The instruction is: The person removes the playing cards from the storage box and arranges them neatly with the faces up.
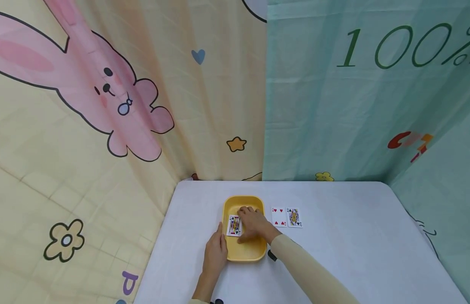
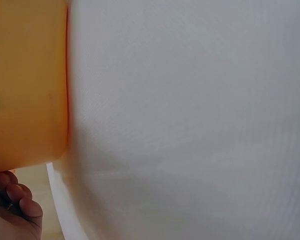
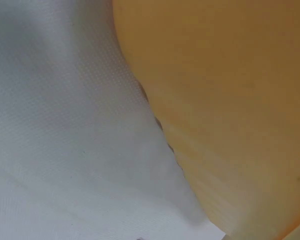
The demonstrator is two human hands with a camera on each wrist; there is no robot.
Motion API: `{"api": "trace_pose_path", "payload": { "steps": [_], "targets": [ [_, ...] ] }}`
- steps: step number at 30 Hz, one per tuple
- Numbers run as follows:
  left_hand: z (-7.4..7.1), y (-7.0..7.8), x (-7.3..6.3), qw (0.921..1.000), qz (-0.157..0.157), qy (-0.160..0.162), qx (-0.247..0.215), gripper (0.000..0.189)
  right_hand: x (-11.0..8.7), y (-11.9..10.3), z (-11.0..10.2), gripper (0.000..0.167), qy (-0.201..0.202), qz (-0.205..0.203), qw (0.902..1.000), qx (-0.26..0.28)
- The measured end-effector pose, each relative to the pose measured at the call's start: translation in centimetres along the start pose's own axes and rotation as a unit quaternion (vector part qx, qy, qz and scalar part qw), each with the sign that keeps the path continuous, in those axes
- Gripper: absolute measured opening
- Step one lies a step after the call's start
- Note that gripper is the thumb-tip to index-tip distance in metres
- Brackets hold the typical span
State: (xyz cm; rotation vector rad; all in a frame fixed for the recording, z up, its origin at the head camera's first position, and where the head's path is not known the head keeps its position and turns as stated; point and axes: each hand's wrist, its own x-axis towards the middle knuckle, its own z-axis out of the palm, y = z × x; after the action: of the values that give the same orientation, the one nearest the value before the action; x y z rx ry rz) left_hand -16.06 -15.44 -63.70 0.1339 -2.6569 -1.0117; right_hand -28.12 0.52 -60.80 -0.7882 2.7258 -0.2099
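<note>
A yellow plastic tray (image 1: pixel 245 256) stands on the white table, and a face card (image 1: pixel 234 225) lies face up inside it. My left hand (image 1: pixel 215 252) holds the tray by its left side, near the front corner. In the left wrist view its curled fingers (image 2: pixel 25 195) are right at the orange-yellow wall. Reaching over the right rim, my right hand (image 1: pixel 254 223) is inside the tray, just right of the face card. Its thumb and fingers are spread apart there, palm down; whether they grip a card underneath I cannot tell.
Right of the tray, a card with red hearts (image 1: pixel 279 217) and another face card (image 1: pixel 294 218) lie side by side on the white table (image 1: pixel 345 236). A small black object (image 1: pixel 272 255) shows beside the tray's front right corner. Printed curtains (image 1: pixel 220 105) hang behind the table.
</note>
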Motion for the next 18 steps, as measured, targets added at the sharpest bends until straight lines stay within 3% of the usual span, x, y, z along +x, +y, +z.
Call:
{"api": "trace_pose_path", "payload": {
  "steps": [18],
  "targets": [
    [-0.02,0.09,-0.09,0.9999,0.008,0.006,0.004,0.047,0.04,0.01,0.19,0.095,0.006,0.006,0.9998,0.018]
  ]
}}
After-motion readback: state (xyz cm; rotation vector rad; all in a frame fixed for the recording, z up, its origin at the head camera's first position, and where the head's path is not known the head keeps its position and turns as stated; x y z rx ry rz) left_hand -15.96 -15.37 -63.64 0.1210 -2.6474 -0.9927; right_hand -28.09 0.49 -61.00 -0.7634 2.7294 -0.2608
